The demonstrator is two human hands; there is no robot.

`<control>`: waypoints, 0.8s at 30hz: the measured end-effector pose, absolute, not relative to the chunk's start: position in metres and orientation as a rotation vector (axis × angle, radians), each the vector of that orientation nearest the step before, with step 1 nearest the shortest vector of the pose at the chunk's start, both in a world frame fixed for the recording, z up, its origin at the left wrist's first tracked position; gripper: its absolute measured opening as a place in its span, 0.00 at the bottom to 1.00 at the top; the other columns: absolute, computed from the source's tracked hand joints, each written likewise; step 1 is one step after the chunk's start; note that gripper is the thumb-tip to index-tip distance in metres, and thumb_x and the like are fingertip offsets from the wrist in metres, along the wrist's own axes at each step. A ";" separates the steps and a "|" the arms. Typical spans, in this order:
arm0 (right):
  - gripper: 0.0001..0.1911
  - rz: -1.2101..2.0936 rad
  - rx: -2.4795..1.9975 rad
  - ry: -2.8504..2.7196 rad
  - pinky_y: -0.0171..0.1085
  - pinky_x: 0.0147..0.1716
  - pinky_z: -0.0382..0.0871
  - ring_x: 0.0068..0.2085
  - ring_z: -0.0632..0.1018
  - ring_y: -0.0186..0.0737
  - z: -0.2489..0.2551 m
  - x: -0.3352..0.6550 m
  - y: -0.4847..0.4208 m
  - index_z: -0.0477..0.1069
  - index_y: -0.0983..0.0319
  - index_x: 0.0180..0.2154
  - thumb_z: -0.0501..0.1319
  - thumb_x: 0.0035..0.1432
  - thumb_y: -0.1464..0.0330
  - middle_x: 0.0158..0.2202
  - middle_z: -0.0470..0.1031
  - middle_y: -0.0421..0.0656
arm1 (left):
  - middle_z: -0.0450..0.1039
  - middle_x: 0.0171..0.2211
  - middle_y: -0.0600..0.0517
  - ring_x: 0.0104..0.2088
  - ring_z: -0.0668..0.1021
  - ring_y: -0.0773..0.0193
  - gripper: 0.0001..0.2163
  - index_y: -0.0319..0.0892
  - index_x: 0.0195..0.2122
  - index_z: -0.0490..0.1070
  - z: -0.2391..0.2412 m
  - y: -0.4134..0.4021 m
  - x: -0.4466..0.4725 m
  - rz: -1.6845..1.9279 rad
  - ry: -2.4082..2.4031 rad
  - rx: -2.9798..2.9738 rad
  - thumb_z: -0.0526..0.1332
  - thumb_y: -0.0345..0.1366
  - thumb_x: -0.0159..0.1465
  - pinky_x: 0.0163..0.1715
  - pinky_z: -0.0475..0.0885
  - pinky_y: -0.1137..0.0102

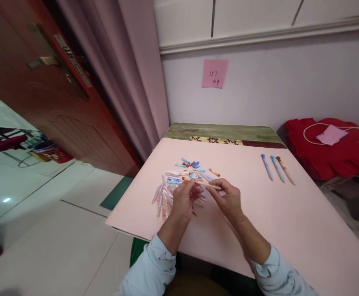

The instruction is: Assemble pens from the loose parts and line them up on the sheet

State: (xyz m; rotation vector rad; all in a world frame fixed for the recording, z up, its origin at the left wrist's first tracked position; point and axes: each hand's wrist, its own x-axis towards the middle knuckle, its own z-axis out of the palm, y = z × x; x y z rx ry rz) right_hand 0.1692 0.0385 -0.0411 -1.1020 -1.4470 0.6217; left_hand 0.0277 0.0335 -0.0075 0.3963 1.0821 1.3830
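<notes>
at frame centre, the left hand [181, 200] and right hand [229, 199] both pinch a peach pen [209, 184] near loose pen parts [158, 196]; three pens [277, 168] lie toward the right

Pens [278, 169] smooth plastic; tabletop cover [241, 162] matt, paper-like; door [59, 119] glossy, wood-look; handle [43, 62] metal; curtain [133, 65] cloth; floor [59, 242] glossy tile.

A red-brown door [65, 102] stands at ten o'clock, a mauve curtain [126, 49] at eleven, a pale wall [259, 86] at one. Red cloth [336, 160] lies at three; the pink-covered surface [290, 230] reaches toward five, pale floor tiles [56, 238] toward eight.
</notes>
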 end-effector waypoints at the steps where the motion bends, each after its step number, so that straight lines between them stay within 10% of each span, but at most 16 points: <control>1: 0.11 0.622 -1.108 -1.449 0.33 0.29 0.74 0.27 0.77 0.36 -0.042 0.169 0.038 0.74 0.59 0.34 0.65 0.57 0.59 0.30 0.78 0.41 | 0.76 0.26 0.50 0.24 0.79 0.67 0.13 0.36 0.30 0.74 -0.007 0.034 0.028 1.384 1.080 0.390 0.73 0.39 0.50 0.23 0.73 0.75; 15: 0.21 0.831 -1.279 -1.568 0.31 0.22 0.67 0.20 0.74 0.34 -0.049 0.175 0.043 0.76 0.60 0.25 0.60 0.60 0.52 0.20 0.75 0.39 | 0.78 0.29 0.47 0.28 0.80 0.68 0.09 0.36 0.29 0.71 -0.007 0.036 0.033 1.460 0.977 0.420 0.71 0.33 0.54 0.33 0.78 0.75; 20: 0.18 0.869 -1.191 -1.583 0.32 0.25 0.68 0.23 0.73 0.34 -0.047 0.170 0.044 0.75 0.60 0.44 0.65 0.56 0.55 0.23 0.74 0.36 | 0.77 0.28 0.49 0.26 0.79 0.70 0.10 0.36 0.29 0.70 -0.010 0.043 0.026 1.514 1.023 0.430 0.72 0.33 0.54 0.31 0.77 0.76; 24: 0.14 0.884 -1.161 -1.496 0.32 0.27 0.69 0.26 0.73 0.34 -0.046 0.166 0.043 0.72 0.61 0.36 0.67 0.54 0.58 0.26 0.76 0.39 | 0.78 0.29 0.48 0.26 0.79 0.70 0.09 0.36 0.29 0.71 -0.010 0.045 0.023 1.510 1.023 0.444 0.71 0.34 0.55 0.32 0.78 0.75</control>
